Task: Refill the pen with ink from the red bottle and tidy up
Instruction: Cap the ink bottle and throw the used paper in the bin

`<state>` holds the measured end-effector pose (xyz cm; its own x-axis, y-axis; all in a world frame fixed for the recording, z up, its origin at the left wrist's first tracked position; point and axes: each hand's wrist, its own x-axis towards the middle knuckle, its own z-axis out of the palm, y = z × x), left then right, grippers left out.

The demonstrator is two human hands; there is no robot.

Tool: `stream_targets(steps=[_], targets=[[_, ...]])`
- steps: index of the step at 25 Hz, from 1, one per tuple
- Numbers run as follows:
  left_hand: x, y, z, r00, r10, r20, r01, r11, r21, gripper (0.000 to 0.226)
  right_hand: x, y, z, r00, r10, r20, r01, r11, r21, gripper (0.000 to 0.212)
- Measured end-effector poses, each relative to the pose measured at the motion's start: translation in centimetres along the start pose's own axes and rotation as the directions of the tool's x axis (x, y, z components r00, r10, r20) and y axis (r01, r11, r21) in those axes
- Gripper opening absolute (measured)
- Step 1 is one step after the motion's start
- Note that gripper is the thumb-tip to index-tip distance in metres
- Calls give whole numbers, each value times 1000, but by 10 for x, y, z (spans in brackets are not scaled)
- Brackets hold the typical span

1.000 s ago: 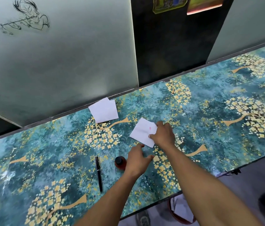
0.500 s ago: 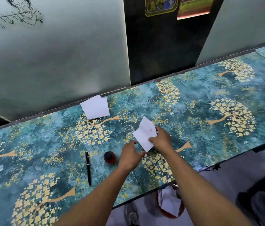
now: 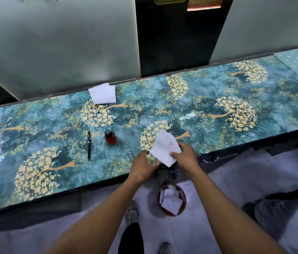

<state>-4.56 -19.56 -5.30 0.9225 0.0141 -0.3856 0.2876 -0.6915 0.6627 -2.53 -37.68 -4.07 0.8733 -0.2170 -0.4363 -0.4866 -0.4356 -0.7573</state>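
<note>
Counter (image 3: 217, 85) taken as landmark, long axis left to right; waste bin (image 3: 183, 198) on floor just off its near edge, directly below stained tissue (image 3: 164, 147); tissue pinched at near-right corner by right hand (image 3: 185, 156), thumb on top; left hand (image 3: 143, 165) loosely curled, fingertips at tissue's left corner, holding nothing else. Capped red bottle (image 3: 110, 137) and pen (image 3: 89, 144) left of hands on counter, pen lying near-to-far. Likely next: short drop toward bin, right hand nearer.

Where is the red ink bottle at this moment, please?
In the head view, the ink bottle stands upright on the table, left of centre, just right of the pen and apart from both hands.
</note>
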Motion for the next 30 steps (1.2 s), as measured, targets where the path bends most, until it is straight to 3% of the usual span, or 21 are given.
stream_targets(steps=[5,11,16,23,25,27,28,30], targets=[[-47,-9,37,999,-6,39,8,999,-35,67,-46,53,-14,997,76,-15,-75,996,47,23],[-63,-39,76,993,-38,111,40,999,-10,70,-70,111,-1,990,142,-1,-142,987,78,19],[-43,-79,116,976,-31,215,19,998,59,62,-57,180,35,965,262,-13,-260,962,79,33],[11,-137,178,938,-37,344,-7,992,125,57,-13,265,87,927,349,-139,-340,937,82,66],[26,-154,198,930,-47,366,-14,987,161,59,1,294,102,902,412,-133,-406,911,68,54],[40,-174,219,923,-32,385,-43,982,184,61,13,320,115,906,409,-113,-414,910,-25,23],[47,-185,229,922,-23,387,-54,981,188,60,18,328,121,921,361,-147,-378,920,-104,17],[60,-206,249,920,-15,392,-70,977,201,59,35,357,136,931,270,-244,-303,947,-109,27]])
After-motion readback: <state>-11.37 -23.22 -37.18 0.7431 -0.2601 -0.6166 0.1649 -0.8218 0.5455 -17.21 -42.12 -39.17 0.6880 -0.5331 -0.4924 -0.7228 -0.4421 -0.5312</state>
